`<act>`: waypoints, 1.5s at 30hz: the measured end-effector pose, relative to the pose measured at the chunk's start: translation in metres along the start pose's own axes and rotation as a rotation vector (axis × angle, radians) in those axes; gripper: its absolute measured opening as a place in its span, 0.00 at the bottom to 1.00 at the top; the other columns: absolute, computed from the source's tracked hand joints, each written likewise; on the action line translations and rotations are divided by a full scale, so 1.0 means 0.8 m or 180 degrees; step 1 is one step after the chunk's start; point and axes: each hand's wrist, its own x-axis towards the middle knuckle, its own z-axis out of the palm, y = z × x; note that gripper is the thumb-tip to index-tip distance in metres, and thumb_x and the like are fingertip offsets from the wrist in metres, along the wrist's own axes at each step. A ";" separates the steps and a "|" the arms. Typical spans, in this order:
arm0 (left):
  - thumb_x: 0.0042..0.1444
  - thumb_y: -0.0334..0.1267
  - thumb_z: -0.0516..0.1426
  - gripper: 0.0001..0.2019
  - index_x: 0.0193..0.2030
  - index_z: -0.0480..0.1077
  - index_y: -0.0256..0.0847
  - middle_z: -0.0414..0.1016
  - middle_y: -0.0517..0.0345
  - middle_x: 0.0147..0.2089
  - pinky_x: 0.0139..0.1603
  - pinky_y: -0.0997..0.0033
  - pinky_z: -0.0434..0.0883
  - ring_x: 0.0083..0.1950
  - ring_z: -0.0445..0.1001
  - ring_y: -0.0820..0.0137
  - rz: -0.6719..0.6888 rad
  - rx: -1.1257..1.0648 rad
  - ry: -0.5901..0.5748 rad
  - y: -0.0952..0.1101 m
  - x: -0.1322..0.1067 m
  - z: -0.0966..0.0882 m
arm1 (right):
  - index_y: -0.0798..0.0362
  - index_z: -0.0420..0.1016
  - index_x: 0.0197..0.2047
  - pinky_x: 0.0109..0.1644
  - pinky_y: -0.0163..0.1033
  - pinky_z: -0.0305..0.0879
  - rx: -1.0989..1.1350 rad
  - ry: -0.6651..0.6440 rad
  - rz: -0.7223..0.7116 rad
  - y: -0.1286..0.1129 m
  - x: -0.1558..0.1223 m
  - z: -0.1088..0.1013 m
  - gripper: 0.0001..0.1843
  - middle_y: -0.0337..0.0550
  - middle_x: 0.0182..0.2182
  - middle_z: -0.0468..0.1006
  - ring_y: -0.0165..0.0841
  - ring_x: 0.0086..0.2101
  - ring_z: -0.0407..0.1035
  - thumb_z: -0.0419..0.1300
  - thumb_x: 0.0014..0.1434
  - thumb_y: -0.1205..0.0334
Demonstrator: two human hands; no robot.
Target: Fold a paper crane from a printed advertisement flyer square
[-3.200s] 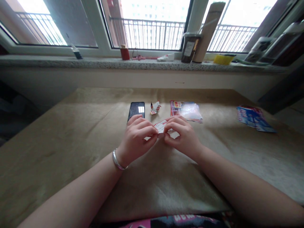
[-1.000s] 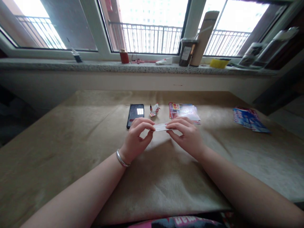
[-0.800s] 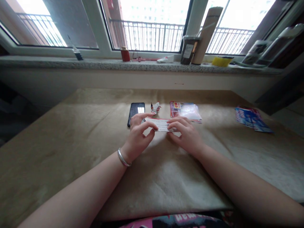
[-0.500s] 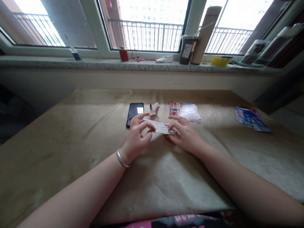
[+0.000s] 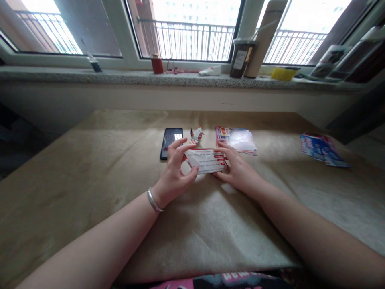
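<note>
A folded piece of printed paper (image 5: 206,161), white with red marks and lines of small text, is held up between my two hands. My left hand (image 5: 179,163) grips its left end, thumb at the lower edge and fingers at the upper. At the right end my right hand (image 5: 233,163) pinches the paper, fingers on top and thumb below. Just beyond it stands a small folded paper figure (image 5: 196,135) with pointed tips. A dark smartphone (image 5: 168,140) lies behind my left hand, partly covered by the fingers.
A stack of colourful leaflets (image 5: 236,139) lies behind my right hand. More blue leaflets (image 5: 323,149) are at the table's right. Along the stone windowsill (image 5: 126,78) stand a red container (image 5: 157,64), a dark lidded jar (image 5: 240,60) and a cardboard tube (image 5: 266,40).
The paper has tilted up, so more of its printed face shows. My left fingers have moved to its upper edge and opened wider. The view has shifted slightly.
</note>
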 end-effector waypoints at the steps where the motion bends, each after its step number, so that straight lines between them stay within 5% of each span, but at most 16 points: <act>1: 0.51 0.31 0.58 0.24 0.56 0.59 0.46 0.49 0.48 0.62 0.57 0.55 0.68 0.64 0.54 0.58 0.0047 0.0029 -0.0027 0.000 0.000 0.000 | 0.48 0.56 0.59 0.64 0.52 0.52 0.0055 -0.0005 0.0043 0.001 0.000 0.002 0.36 0.52 0.62 0.54 0.43 0.62 0.49 0.63 0.48 0.63; 5: 0.52 0.29 0.57 0.25 0.56 0.58 0.46 0.51 0.48 0.62 0.59 0.52 0.67 0.63 0.56 0.58 0.0181 0.0156 -0.0006 -0.001 -0.001 -0.001 | 0.47 0.48 0.64 0.63 0.53 0.54 0.0262 -0.0075 0.0092 0.005 0.000 0.007 0.44 0.51 0.62 0.55 0.43 0.62 0.51 0.63 0.48 0.65; 12: 0.52 0.26 0.56 0.26 0.58 0.58 0.46 0.55 0.50 0.60 0.60 0.53 0.66 0.61 0.58 0.60 0.0485 0.0526 0.0239 0.002 0.002 -0.001 | 0.43 0.44 0.66 0.65 0.52 0.52 0.0071 0.0427 -0.0165 -0.005 0.003 -0.002 0.46 0.49 0.60 0.55 0.42 0.60 0.52 0.62 0.49 0.69; 16: 0.53 0.23 0.53 0.25 0.56 0.60 0.45 0.56 0.50 0.58 0.60 0.55 0.66 0.61 0.59 0.63 0.0599 0.0651 0.0283 0.002 0.004 0.001 | 0.42 0.43 0.66 0.64 0.52 0.54 -0.0093 0.0166 -0.0107 -0.001 0.002 -0.001 0.48 0.48 0.61 0.54 0.43 0.61 0.51 0.64 0.48 0.66; 23: 0.57 0.32 0.54 0.16 0.52 0.65 0.43 0.63 0.51 0.55 0.61 0.55 0.63 0.58 0.62 0.63 0.0426 0.0533 -0.0379 -0.005 0.006 -0.005 | 0.48 0.56 0.61 0.57 0.51 0.63 -0.0265 0.0169 -0.0093 0.004 0.006 -0.002 0.34 0.50 0.55 0.65 0.42 0.55 0.60 0.62 0.52 0.64; 29: 0.63 0.40 0.46 0.14 0.48 0.70 0.41 0.69 0.53 0.52 0.59 0.57 0.61 0.55 0.65 0.64 0.0230 0.0773 -0.0684 -0.002 0.009 -0.011 | 0.50 0.73 0.42 0.49 0.46 0.66 -0.0704 -0.0281 -0.0234 -0.001 0.004 -0.017 0.10 0.44 0.42 0.76 0.39 0.44 0.69 0.59 0.55 0.61; 41: 0.61 0.42 0.50 0.14 0.50 0.71 0.48 0.68 0.57 0.57 0.65 0.45 0.48 0.60 0.59 0.60 0.0168 0.1734 -0.1258 -0.001 0.002 -0.001 | 0.48 0.78 0.39 0.49 0.44 0.67 -0.0405 -0.0901 -0.0311 0.010 0.006 -0.024 0.12 0.43 0.42 0.77 0.38 0.43 0.71 0.64 0.49 0.58; 45: 0.60 0.42 0.52 0.13 0.49 0.71 0.47 0.71 0.58 0.54 0.66 0.43 0.44 0.61 0.57 0.58 0.0159 0.1717 -0.1336 0.000 -0.002 0.002 | 0.48 0.79 0.37 0.51 0.45 0.66 -0.0172 -0.0957 -0.0241 0.008 0.008 -0.028 0.11 0.43 0.43 0.77 0.38 0.44 0.71 0.58 0.56 0.54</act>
